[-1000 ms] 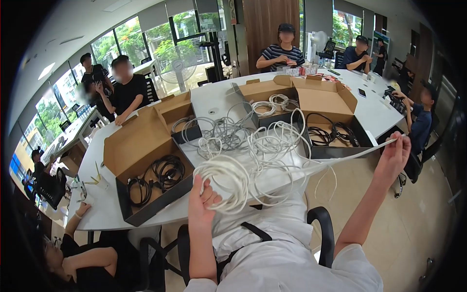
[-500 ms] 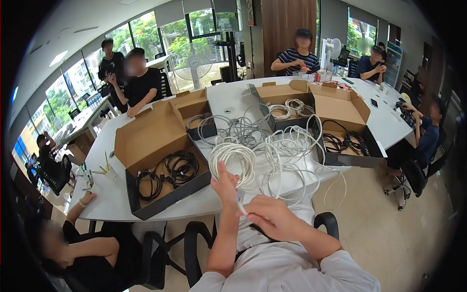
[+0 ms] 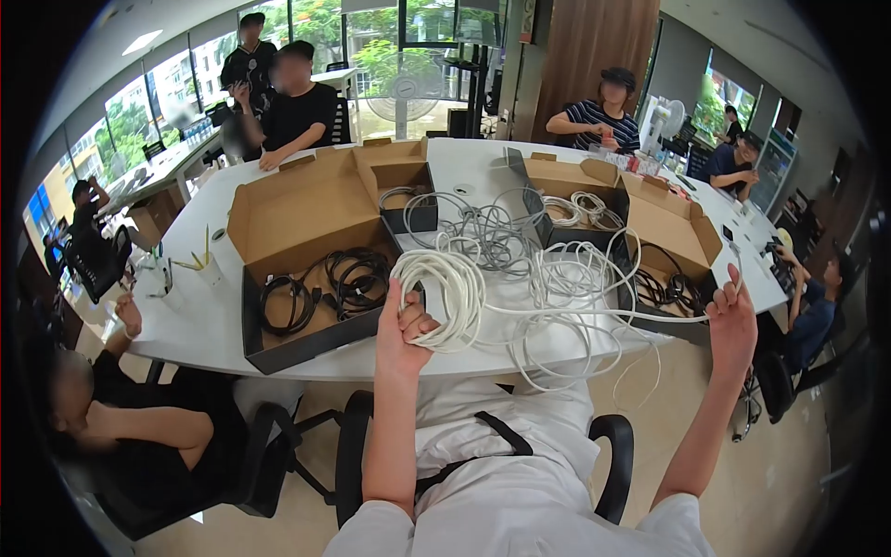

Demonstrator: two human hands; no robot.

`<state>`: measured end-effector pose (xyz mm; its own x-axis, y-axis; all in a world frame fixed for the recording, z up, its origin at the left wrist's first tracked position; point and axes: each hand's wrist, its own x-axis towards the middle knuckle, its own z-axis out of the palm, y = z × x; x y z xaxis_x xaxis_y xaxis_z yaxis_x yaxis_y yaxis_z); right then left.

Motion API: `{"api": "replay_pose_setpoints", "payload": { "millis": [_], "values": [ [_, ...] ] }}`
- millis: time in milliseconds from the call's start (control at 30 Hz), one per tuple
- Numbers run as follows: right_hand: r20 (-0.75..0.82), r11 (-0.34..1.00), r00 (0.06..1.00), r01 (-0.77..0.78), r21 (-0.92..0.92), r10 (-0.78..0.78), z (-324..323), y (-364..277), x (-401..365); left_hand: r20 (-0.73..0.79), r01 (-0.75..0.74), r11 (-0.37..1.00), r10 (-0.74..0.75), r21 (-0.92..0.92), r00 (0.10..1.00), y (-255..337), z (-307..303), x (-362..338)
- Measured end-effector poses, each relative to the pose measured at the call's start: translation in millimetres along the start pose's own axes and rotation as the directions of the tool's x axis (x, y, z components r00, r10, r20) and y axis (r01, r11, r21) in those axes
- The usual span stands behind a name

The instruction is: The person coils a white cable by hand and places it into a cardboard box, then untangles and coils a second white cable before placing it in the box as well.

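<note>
At the table [image 3: 200, 325] edge: coiling step
Your left hand [image 3: 406, 327] clamps the white coil [image 3: 447, 283] above the table; your right hand [image 3: 733, 320] pinches its loose strand [image 3: 603, 316] out wide. Draw it taut, then lay each loop flat.

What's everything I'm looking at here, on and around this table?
table: one, white, centre.
cardboard boxes: four, brown with black trays, open on table.
black cables: bundles, black, in left and right boxes.
grey cables: one tangle, grey, table middle.
loose white cables: one tangle, white, near table edge.
cup: one, white, left of boxes.
other people: several, mostly dark clothes, around table.
left hand: one, grips white cable coil.
right hand: one, pinches white cable strand stretched from coil.
</note>
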<state>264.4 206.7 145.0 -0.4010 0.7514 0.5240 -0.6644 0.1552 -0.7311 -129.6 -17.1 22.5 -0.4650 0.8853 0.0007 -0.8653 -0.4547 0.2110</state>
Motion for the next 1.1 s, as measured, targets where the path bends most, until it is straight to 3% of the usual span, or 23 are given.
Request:
{"api": "replay_pose_setpoints", "payload": {
  "millis": [67, 133, 233, 267, 300, 333, 400, 433, 467, 500, 533, 600, 700, 733, 800, 867, 900, 967, 1100],
  "values": [
    [0.025, 0.993, 0.999, 0.027, -0.113, -0.024, -3.1, 4.6, -8.7, 0.047, 0.022, 0.998, -0.018, -0.067, 0.999, -5.2, 9.2, -2.0],
    [-0.168, 0.949, 0.985, -0.095, -0.301, 0.045, 9.8, 17.1, -16.7, 0.122, 0.103, 0.985, -0.087, -0.136, 0.989, -10.0, 14.7, -3.9],
    [-0.208, 0.557, 0.978, -0.182, -0.811, 0.017, 5.8, 48.7, -21.6, 0.140, 0.170, 0.971, -0.146, -0.171, 0.979, -20.6, 23.7, -12.9],
    [-0.199, 0.396, 0.980, -0.187, -0.899, 0.010, 7.3, 56.4, -25.3, 0.163, 0.196, 0.962, -0.166, -0.188, 0.972, -22.4, 29.7, -16.8],
    [-0.015, -0.040, 0.983, -0.023, -0.999, -0.185, 22.5, 58.5, -31.5, 0.184, 0.223, 0.953, -0.186, -0.206, 0.965, -23.9, 34.8, -21.2],
    [0.223, -0.493, 0.939, 0.069, -0.867, -0.261, 43.8, 59.0, -37.8, 0.201, 0.251, 0.942, -0.207, -0.224, 0.957, -26.1, 39.5, -25.0],
    [0.146, -0.258, 0.935, 0.062, -0.964, -0.322, 86.9, 53.3, -43.2, 0.186, 0.237, 0.945, -0.197, -0.227, 0.963, -31.3, 43.5, -27.4],
    [0.206, -0.007, 0.949, 0.210, -0.978, -0.241, 93.2, 60.5, -49.2, 0.200, 0.216, 0.961, -0.180, -0.176, 0.963, -33.2, 41.9, -26.9],
    [0.285, 0.257, 0.941, 0.325, -0.910, -0.182, 99.0, 69.3, -58.0, 0.216, 0.193, 0.973, -0.163, -0.125, 0.963, -34.3, 38.7, -27.0],
    [0.345, 0.459, 0.933, 0.354, -0.815, -0.107, 112.6, 81.5, -68.2, 0.280, 0.149, 0.989, -0.136, -0.026, 0.950, -33.6, 25.2, -21.1],
    [0.417, 0.642, 0.907, 0.351, -0.682, -0.054, 128.1, 94.5, -78.1, 0.264, 0.144, 0.989, -0.128, -0.044, 0.956, -36.0, 25.2, -22.1],
    [0.417, 0.621, 0.907, 0.357, -0.698, -0.053, 152.2, 115.1, -91.9, 0.228, 0.130, 0.988, -0.109, -0.081, 0.968, -40.2, 26.9, -24.3],
    [0.344, 0.672, 0.939, 0.237, -0.701, 0.028, 155.4, 145.2, -98.8, 0.142, 0.089, 0.994, -0.079, -0.068, 0.987, -46.9, 31.4, -25.6],
    [0.382, 0.604, 0.919, 0.362, -0.710, -0.103, 152.4, 147.8, -96.3, 0.103, 0.063, 0.995, -0.056, -0.071, 0.993, -48.2, 33.8, -26.8],
    [0.465, 0.414, 0.819, 0.573, -0.708, -0.337, 147.3, 148.5, -88.4, 0.268, 0.171, 0.980, -0.138, -0.102, 0.953, -48.8, 31.7, -24.8],
    [0.477, 0.303, 0.825, 0.558, -0.773, -0.304, 142.2, 141.5, -82.6, 0.343, 0.275, 0.944, -0.201, -0.182, 0.918, -50.6, 31.4, -24.8],
    [0.482, 0.242, 0.828, 0.549, -0.800, -0.286, 139.4, 137.9, -78.7, 0.300, 0.243, 0.955, -0.185, -0.170, 0.936, -53.0, 33.9, -26.8],
    [0.438, 0.217, 0.841, 0.514, -0.830, -0.317, 135.4, 133.0, -69.0, 0.217, 0.181, 0.973, -0.147, -0.145, 0.965, -58.1, 41.4, -32.4],
    [0.313, 0.247, 0.919, 0.370, -0.896, -0.241, 122.4, 126.7, -51.5, 0.315, 0.214, 0.971, -0.172, -0.104, 0.933, -49.2, 38.1, -30.0]
  ]
}}
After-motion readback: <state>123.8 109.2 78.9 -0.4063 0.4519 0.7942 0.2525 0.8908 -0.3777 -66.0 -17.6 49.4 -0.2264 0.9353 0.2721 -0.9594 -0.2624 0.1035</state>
